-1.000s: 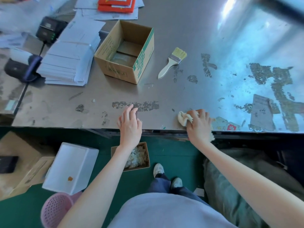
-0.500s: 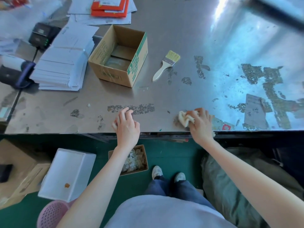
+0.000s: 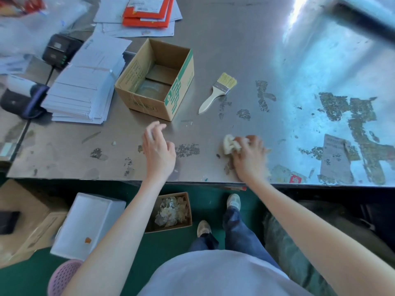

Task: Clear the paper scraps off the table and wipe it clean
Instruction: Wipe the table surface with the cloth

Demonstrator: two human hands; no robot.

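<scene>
My right hand [image 3: 249, 158] presses a crumpled cream cloth [image 3: 229, 144] onto the steel table [image 3: 213, 50] near its front edge. My left hand [image 3: 158, 147] hovers just above the table, fingers loosely apart and holding nothing. It is beside a strip of stuck paper residue [image 3: 188, 149]. More torn paper patches [image 3: 361, 124] and a stuck label [image 3: 335, 159] cover the table's right side. A small scrap [image 3: 114, 143] lies left of my left hand.
An open cardboard box [image 3: 158, 80] and a paintbrush [image 3: 218, 91] sit mid-table. A stack of white envelopes [image 3: 85, 82], orange mailers [image 3: 147, 11] and a black device [image 3: 59, 49] lie at the left. Below, a box of scraps [image 3: 171, 210], a white bin [image 3: 85, 225] and a pink basket [image 3: 62, 276] stand on the floor.
My left hand lifted off the table edge and moved forward, fingers spreading. My right hand slid the cloth a little farther onto the table.
</scene>
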